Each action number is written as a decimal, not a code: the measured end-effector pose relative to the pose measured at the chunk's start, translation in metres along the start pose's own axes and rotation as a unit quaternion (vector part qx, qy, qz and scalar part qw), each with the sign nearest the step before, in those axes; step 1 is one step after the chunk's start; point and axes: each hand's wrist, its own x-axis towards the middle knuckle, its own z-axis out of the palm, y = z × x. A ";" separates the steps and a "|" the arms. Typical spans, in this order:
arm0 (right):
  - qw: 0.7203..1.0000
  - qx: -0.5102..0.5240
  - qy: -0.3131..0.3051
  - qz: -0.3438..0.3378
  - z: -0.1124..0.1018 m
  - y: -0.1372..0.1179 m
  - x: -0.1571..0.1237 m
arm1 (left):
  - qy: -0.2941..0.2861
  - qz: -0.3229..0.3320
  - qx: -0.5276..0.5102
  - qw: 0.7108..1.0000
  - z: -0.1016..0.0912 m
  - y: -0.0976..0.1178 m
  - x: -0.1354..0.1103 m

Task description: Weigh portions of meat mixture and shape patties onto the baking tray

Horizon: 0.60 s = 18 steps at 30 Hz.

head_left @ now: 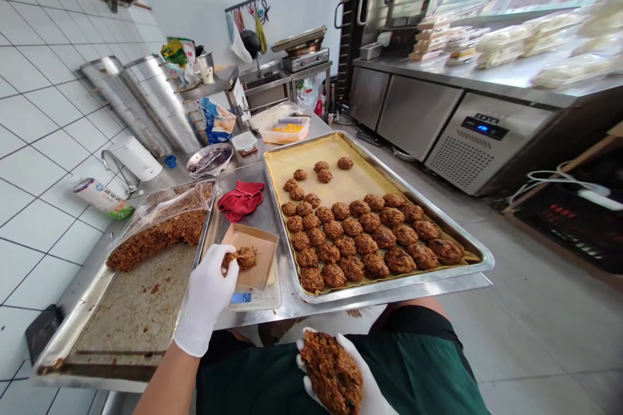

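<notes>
Likely portioning: white-gloved left hand (pixel 209 290) pinches crumbly brown mixture (pixel 247 258), next calling for delicacy; white-gloved right hand (pixel 372 389) cradles oval brown lump (pixel 333 371).

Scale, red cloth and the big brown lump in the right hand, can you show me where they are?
Scale (pixel 242 298): head view, on its lit number screen.
Red cloth (pixel 241 200): head view, on its crumpled middle.
Big brown lump (pixel 333 371): head view, on its bumpy middle.
</notes>
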 end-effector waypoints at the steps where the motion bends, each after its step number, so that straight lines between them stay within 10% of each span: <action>1: 1.000 0.000 -0.001 -0.001 0.000 0.000 0.000 | 0.009 0.000 -0.001 1.000 0.001 0.002 0.000; 12: 1.000 0.003 0.026 -0.008 0.000 -0.001 -0.002 | 0.049 -0.041 -0.086 0.994 -0.019 0.024 0.012; 18: 0.999 0.003 0.042 -0.010 0.005 0.000 0.000 | -0.111 0.060 -0.077 0.989 -0.004 0.072 -0.063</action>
